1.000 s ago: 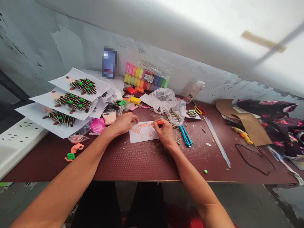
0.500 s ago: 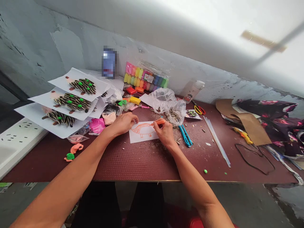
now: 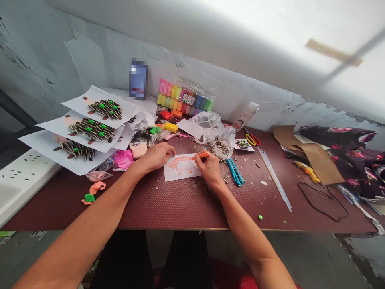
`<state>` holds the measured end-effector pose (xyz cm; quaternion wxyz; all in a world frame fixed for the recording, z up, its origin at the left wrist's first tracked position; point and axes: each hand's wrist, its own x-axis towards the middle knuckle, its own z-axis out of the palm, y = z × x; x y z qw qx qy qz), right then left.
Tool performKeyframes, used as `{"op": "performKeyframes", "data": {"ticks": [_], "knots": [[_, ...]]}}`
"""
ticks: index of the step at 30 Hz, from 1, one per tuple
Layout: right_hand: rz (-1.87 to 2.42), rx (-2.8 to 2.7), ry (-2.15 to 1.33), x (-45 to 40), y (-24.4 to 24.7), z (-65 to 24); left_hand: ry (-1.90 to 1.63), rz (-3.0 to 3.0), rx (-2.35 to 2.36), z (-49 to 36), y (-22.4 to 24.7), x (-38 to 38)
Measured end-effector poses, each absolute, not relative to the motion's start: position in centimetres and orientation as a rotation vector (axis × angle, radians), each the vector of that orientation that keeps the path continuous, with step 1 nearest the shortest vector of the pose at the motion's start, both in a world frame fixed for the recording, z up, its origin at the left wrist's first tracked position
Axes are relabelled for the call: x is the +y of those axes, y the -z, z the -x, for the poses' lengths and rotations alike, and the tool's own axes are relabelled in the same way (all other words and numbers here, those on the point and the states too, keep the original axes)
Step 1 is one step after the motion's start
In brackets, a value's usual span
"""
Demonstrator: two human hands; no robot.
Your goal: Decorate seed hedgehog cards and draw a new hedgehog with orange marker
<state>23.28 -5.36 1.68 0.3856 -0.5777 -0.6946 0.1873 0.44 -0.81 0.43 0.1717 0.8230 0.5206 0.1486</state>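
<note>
A small white sheet of paper [image 3: 172,175] lies on the table in front of me, with an orange outline drawing [image 3: 180,163] of a rounded animal with short legs and scale-like marks. My right hand [image 3: 209,167] pinches an orange marker [image 3: 203,155], its tip at the upper right of the drawing. At the sheet's left edge rests my left hand [image 3: 159,155], fingers bent and slightly apart, tips against the paper. Right of the sheet lies a blue utility knife [image 3: 235,172], beside scattered sunflower seeds [image 3: 221,145] and a clear plastic bag [image 3: 207,126].
Sheets with seed-covered hedgehogs [image 3: 104,109] are piled at left, near a power strip [image 3: 24,176] and pink clay [image 3: 122,159]. Behind stand a pack of coloured clay [image 3: 185,98] and a bottle [image 3: 246,116]. Scissors [image 3: 252,139], clear glue sticks [image 3: 275,179] and a yellow glue gun [image 3: 309,171] lie right.
Almost nothing differs. Both hands stay in place at the sheet, and the marker tip remains at the drawing's upper right.
</note>
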Motion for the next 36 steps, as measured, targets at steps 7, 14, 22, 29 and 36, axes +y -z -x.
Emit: {"op": "performKeyframes", "data": {"ticks": [7,14,22,29,36], "knots": [[1.497,-1.72,-0.432,-5.29,-1.99,-23.61,-0.431,-2.336,1.46,-0.38,-0.41,-0.79],[1.516,-1.754,-0.436,-5.34,-1.75,-23.5,-0.417,-2.346,1.475,-0.4,-0.37,-0.77],[1.52,-1.772,-0.417,-5.32,-1.76,-23.6,-0.417,-2.353,1.479,-0.44,-0.42,-0.85],[1.51,-1.763,-0.419,-5.37,-1.65,-23.48,-0.404,-2.356,1.482,-0.51,-0.63,-0.94],[1.49,-1.753,-0.458,-5.47,-1.81,-23.35,-0.432,-2.367,1.47,-0.41,-0.46,-0.82]]}}
